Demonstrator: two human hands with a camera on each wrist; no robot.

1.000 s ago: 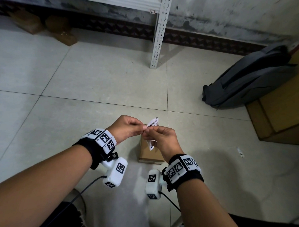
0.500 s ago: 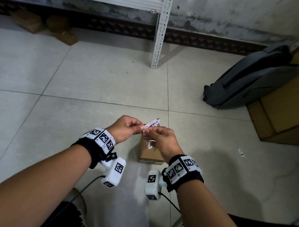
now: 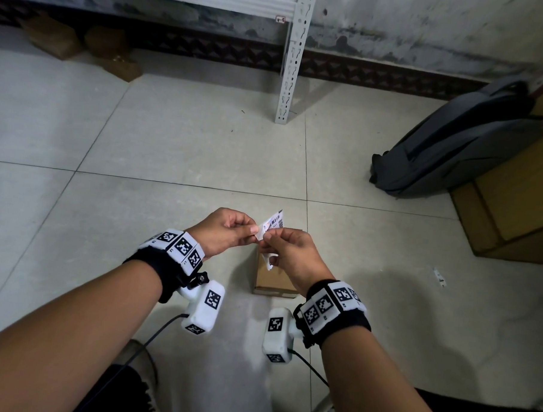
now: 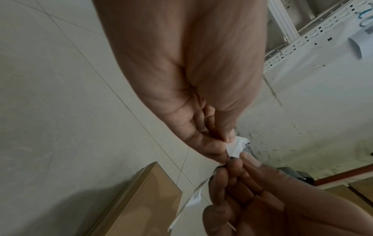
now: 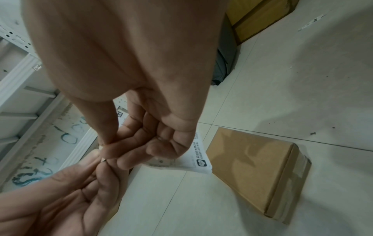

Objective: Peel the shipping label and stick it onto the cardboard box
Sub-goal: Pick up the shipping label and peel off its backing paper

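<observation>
Both hands meet at lower centre of the head view, held above the floor. The left hand pinches one corner of the shipping label between thumb and forefinger; the right hand pinches the label just beside it, fingers curled around the paper. The label's printed barcode end sticks up past the fingertips. The cardboard box lies closed on the tiles directly beneath the hands, apart from them. A grey backpack lies at right, against a wooden cabinet
</observation>
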